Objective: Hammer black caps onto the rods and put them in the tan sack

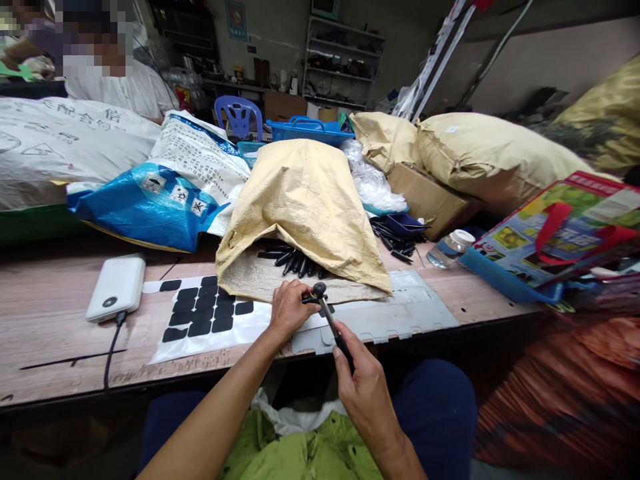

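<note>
Bulging far to the left of the fingers, a white printed sack hides its contents beside a closed-off blue-and-white sack marked with handling symbols. Nearer on that side, a white device with a black cable and a sheet of rounded black squares lie on a wood-grain table. Just beyond the fingers, a tan sack lies with its mouth facing them, slim black pieces showing in the opening. Beyond them to the right, more black pieces lie heaped around a small dark-blue container, near a white-lidded clear jar and a cardboard box. Farthest right of the fingers, a colorful shopping bag with red handles tilts over a blue tray. At the sack's mouth, the left hand pinches a small black part between thumb and fingers. Close on its right, the right hand wraps its fingers around the black handle of a metal-shafted tool, whose rounded dark head stands at the part; whether the two touch cannot be told.
</note>
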`<state>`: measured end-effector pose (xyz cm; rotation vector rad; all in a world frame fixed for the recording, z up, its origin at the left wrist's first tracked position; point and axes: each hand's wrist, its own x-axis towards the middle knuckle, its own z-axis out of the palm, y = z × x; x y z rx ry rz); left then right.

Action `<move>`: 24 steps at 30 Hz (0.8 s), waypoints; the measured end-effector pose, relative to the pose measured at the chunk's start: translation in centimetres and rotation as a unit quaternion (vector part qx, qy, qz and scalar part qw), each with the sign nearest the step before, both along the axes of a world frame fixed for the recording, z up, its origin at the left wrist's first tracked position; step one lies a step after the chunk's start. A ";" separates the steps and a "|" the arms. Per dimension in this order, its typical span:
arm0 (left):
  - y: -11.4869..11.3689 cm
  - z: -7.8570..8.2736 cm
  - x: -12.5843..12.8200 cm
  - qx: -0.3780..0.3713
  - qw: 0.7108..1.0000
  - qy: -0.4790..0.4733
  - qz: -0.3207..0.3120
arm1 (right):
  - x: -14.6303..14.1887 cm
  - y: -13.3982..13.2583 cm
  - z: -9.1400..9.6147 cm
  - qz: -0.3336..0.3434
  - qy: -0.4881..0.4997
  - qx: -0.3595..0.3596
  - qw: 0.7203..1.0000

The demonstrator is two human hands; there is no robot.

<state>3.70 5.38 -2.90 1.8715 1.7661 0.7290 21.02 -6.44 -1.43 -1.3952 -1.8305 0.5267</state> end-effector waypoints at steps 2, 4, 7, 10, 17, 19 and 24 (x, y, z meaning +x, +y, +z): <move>0.0 0.0 0.0 0.001 1.000 -0.002 -0.001 | 0.0 0.0 -0.2 0.005 -0.001 -0.019 1.000; -0.1 0.0 0.1 0.006 1.000 -0.009 -0.002 | 0.2 0.0 -0.1 0.000 0.008 -0.034 0.999; -0.2 -0.1 0.0 0.013 1.000 -0.024 0.003 | 1.1 0.1 0.1 -0.031 0.001 -0.018 0.999; -0.2 -0.3 -0.2 0.015 0.999 -0.047 -0.002 | 2.5 0.5 -0.1 -0.090 -0.062 0.011 0.994; -0.8 0.0 -0.9 0.071 0.990 -0.120 -0.038 | 3.8 1.0 -0.3 -0.160 -0.268 0.042 0.949; -1.1 0.1 -0.9 0.095 0.983 -0.144 -0.062 | 3.4 1.3 0.6 -0.160 -0.288 0.063 0.942; -1.6 -0.2 -0.8 0.126 0.953 -0.217 -0.168 | 1.8 3.1 3.3 -0.057 -0.197 0.025 0.978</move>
